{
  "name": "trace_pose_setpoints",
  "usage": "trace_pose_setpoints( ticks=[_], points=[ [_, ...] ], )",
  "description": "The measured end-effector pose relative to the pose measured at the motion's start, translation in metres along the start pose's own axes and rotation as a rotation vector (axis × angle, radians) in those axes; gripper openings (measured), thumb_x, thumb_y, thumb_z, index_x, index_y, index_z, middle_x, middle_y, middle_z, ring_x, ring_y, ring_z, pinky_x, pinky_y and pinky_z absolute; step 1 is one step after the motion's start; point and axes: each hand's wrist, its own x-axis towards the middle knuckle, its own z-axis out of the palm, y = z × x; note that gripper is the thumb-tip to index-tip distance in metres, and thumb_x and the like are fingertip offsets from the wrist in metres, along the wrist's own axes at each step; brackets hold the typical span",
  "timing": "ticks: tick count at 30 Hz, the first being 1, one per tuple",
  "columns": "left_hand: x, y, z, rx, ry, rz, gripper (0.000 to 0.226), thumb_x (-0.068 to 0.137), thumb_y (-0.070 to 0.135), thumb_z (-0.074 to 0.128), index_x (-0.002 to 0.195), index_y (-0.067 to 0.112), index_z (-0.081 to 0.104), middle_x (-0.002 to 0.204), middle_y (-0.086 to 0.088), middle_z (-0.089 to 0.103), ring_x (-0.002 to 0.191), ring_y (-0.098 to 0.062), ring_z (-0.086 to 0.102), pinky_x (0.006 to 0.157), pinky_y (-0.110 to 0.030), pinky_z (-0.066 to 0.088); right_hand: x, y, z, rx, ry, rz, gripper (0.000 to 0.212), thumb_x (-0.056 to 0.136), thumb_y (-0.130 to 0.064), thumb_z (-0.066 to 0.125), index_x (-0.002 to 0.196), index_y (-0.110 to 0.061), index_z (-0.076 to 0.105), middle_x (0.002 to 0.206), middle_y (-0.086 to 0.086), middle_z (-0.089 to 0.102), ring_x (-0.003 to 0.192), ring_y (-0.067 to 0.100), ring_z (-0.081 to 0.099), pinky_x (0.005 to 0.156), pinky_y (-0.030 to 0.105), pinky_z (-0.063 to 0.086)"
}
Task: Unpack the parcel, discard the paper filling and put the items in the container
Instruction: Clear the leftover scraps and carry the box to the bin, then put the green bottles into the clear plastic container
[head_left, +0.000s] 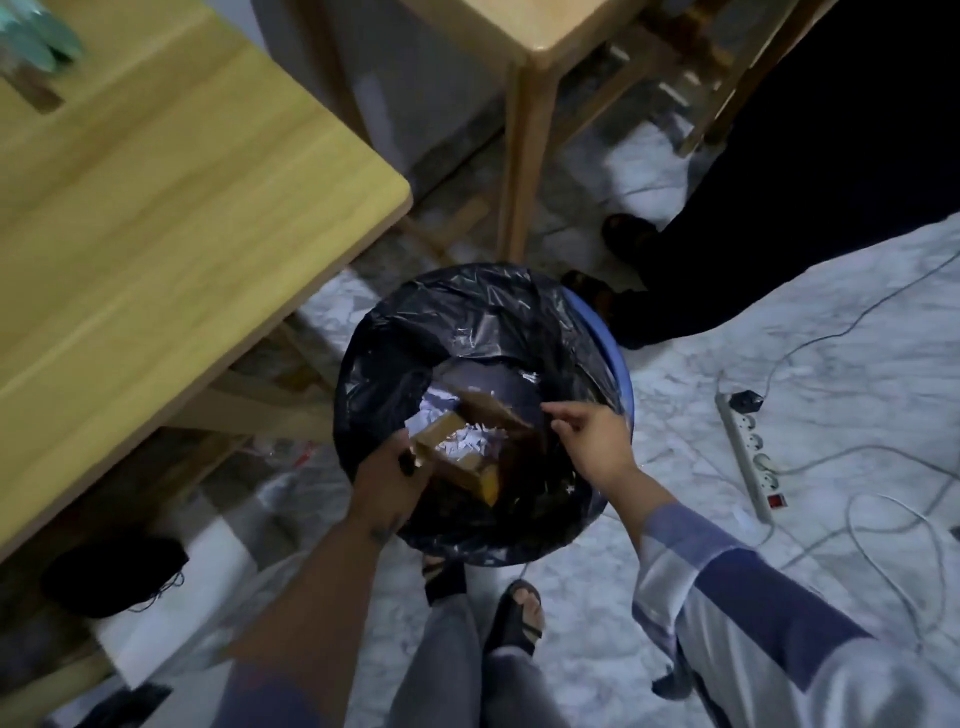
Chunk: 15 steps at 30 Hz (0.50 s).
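Observation:
A blue bin (621, 364) lined with a black plastic bag (467, 312) stands on the floor in front of me. My left hand (387, 483) grips a brown cardboard parcel box (441, 434) tilted over the bin's opening, with white shredded paper filling (467, 444) showing in and around it. A cardboard flap (493, 408) sticks up behind the box. My right hand (592, 434) hovers over the bin's right side, fingers loosely curled, thumb and forefinger close together, and holds nothing I can make out.
A wooden table (156, 234) fills the left. A wooden stool (524, 130) stands behind the bin. Another person's dark legs and sandals (623, 234) are at the back right. A power strip (748, 452) and cables lie on the marble floor at right. My feet (514, 618) are below.

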Motion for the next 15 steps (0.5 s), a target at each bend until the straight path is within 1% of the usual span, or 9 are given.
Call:
trace_pose_setpoints(
  ticks=[1, 2, 4, 5, 8, 9, 11, 13, 15],
  points=[
    [-0.001, 0.003, -0.001, 0.002, -0.021, 0.016, 0.051, 0.091, 0.022, 0.062, 0.136, 0.005, 0.046, 0.137, -0.008, 0.053, 0.126, -0.018, 0.047, 0.089, -0.01, 0.028, -0.002, -0.004, 0.002, 0.004, -0.026, 0.008, 0.028, 0.089, -0.002, 0.056, 0.111, -0.013, 0.07, 0.111, 0.008, 0.071, 0.105, 0.022, 0.065, 0.086, 0.021, 0.045],
    [-0.004, 0.007, -0.004, -0.014, -0.042, 0.035, 0.051, 0.09, 0.02, 0.062, 0.137, 0.006, 0.046, 0.137, -0.006, 0.053, 0.126, -0.015, 0.047, 0.091, -0.01, 0.029, -0.005, -0.011, 0.002, 0.008, -0.051, 0.017, 0.028, 0.089, -0.002, 0.057, 0.111, -0.012, 0.069, 0.11, 0.009, 0.072, 0.104, 0.022, 0.066, 0.087, 0.022, 0.045],
    [-0.011, 0.016, -0.011, -0.081, -0.051, 0.028, 0.054, 0.088, 0.017, 0.064, 0.138, 0.006, 0.044, 0.138, -0.007, 0.052, 0.129, -0.02, 0.047, 0.101, -0.02, 0.034, -0.014, -0.026, -0.002, -0.019, -0.087, 0.028, 0.028, 0.089, -0.005, 0.057, 0.114, -0.011, 0.067, 0.11, 0.008, 0.071, 0.103, 0.021, 0.065, 0.084, 0.02, 0.044],
    [-0.016, 0.023, -0.016, -0.106, -0.049, 0.021, 0.055, 0.088, 0.015, 0.064, 0.138, 0.005, 0.044, 0.138, -0.009, 0.052, 0.13, -0.022, 0.047, 0.102, -0.022, 0.035, -0.018, -0.035, -0.005, -0.041, -0.096, 0.024, 0.028, 0.089, -0.007, 0.058, 0.116, -0.012, 0.067, 0.111, 0.007, 0.071, 0.105, 0.02, 0.065, 0.083, 0.02, 0.043],
    [-0.038, 0.047, -0.037, -0.086, -0.062, 0.083, 0.053, 0.09, 0.016, 0.062, 0.138, 0.006, 0.043, 0.138, -0.009, 0.053, 0.128, -0.022, 0.048, 0.094, -0.017, 0.033, -0.036, -0.062, -0.019, -0.09, -0.124, -0.012, 0.03, 0.089, -0.012, 0.06, 0.118, -0.014, 0.064, 0.112, 0.007, 0.07, 0.109, 0.021, 0.063, 0.087, 0.021, 0.043],
    [-0.047, 0.055, -0.045, -0.087, -0.07, 0.091, 0.052, 0.091, 0.017, 0.061, 0.139, 0.007, 0.043, 0.138, -0.008, 0.053, 0.128, -0.021, 0.049, 0.094, -0.016, 0.033, -0.045, -0.073, -0.026, -0.112, -0.133, -0.031, 0.03, 0.089, -0.013, 0.06, 0.119, -0.014, 0.064, 0.113, 0.006, 0.07, 0.109, 0.021, 0.063, 0.085, 0.02, 0.042],
    [-0.065, 0.07, -0.063, -0.12, -0.093, 0.094, 0.05, 0.091, 0.015, 0.061, 0.138, 0.008, 0.044, 0.137, -0.008, 0.053, 0.125, -0.02, 0.051, 0.095, -0.018, 0.036, -0.063, -0.098, -0.041, -0.149, -0.136, -0.086, 0.031, 0.09, -0.015, 0.059, 0.12, -0.014, 0.063, 0.116, 0.007, 0.069, 0.11, 0.021, 0.062, 0.085, 0.021, 0.042],
    [-0.083, 0.084, -0.083, -0.13, -0.107, 0.114, 0.047, 0.091, 0.013, 0.06, 0.136, 0.007, 0.045, 0.134, -0.01, 0.055, 0.115, -0.018, 0.055, 0.095, -0.023, 0.042, -0.082, -0.125, -0.055, -0.172, -0.118, -0.144, 0.031, 0.09, -0.015, 0.057, 0.121, -0.014, 0.063, 0.116, 0.007, 0.069, 0.109, 0.021, 0.062, 0.085, 0.023, 0.043],
    [-0.103, 0.098, -0.107, -0.127, -0.103, 0.141, 0.046, 0.092, 0.015, 0.059, 0.136, 0.009, 0.045, 0.131, -0.007, 0.056, 0.106, -0.014, 0.054, 0.091, -0.023, 0.043, -0.101, -0.153, -0.068, -0.195, -0.073, -0.199, 0.03, 0.09, -0.014, 0.056, 0.118, -0.015, 0.064, 0.114, 0.006, 0.07, 0.107, 0.02, 0.063, 0.082, 0.02, 0.042]
  ],
)
